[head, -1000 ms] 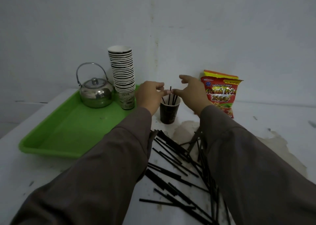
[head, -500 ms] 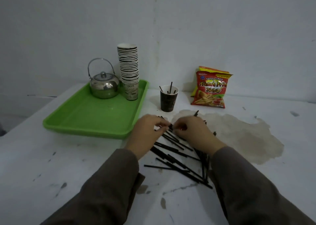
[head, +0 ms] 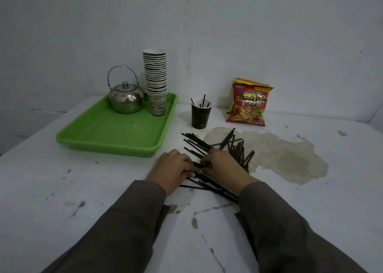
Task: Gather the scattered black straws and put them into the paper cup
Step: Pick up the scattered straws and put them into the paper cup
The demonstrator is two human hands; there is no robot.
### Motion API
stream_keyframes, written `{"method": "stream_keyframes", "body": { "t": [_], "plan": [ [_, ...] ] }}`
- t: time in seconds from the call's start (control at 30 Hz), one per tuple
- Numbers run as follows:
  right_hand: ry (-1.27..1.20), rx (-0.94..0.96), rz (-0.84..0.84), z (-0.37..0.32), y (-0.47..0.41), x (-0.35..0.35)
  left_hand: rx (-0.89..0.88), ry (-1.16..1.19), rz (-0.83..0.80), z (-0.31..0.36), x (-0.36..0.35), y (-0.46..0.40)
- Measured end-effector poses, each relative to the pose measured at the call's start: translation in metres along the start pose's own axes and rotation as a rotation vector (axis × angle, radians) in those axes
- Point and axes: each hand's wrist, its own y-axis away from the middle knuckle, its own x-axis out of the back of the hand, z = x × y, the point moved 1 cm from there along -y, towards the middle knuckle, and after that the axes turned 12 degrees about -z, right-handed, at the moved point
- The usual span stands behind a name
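Head view: the black straws [head: 215,148] lie scattered mid-counter, nearer the back edge, over a brown stain [head: 290,158]. The left hand [head: 174,167] and right hand [head: 223,168] meet over the pile, fingers curled, pinching a few straws between them. The paper cup [head: 201,116] stands behind, holding some straws. The white counter [head: 62,189] is scuffed; grey walls close in behind. Sleeves hide the nearest straws.
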Motion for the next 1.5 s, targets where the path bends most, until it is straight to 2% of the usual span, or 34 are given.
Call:
{"method": "stream_keyframes", "body": {
  "t": [0.17,0.33,0.57,0.77,0.93,1.03,1.17,1.23,1.5],
  "plan": [
    [0.052,-0.092,-0.124,-0.008,-0.009,0.002,-0.010,0.043,0.049,0.003,0.002,-0.001],
    [0.070,-0.092,-0.049,-0.009,-0.010,-0.001,-0.018,0.076,0.051,0.005,0.000,-0.001],
    [-0.011,-0.165,-0.072,-0.007,-0.010,0.005,-0.071,-0.027,0.027,0.003,-0.006,-0.004],
    [-0.340,-0.110,0.148,0.014,0.000,0.017,-0.092,0.134,0.115,0.005,-0.004,-0.004],
    [-0.569,-0.064,0.323,0.024,0.005,0.024,-0.104,0.333,0.373,0.012,0.007,0.000],
    [-0.621,-0.021,0.415,0.022,0.008,0.025,-0.073,0.474,0.520,0.017,0.012,0.000],
    [-0.734,0.054,0.533,0.017,0.010,0.019,-0.012,0.645,0.578,0.019,0.014,-0.005],
    [-0.751,0.050,0.538,0.017,0.010,0.013,0.015,0.682,0.577,0.017,0.013,-0.007],
    [-0.665,0.029,0.374,0.012,-0.003,-0.008,0.085,0.749,0.535,0.008,0.013,-0.015]
  ]
}}
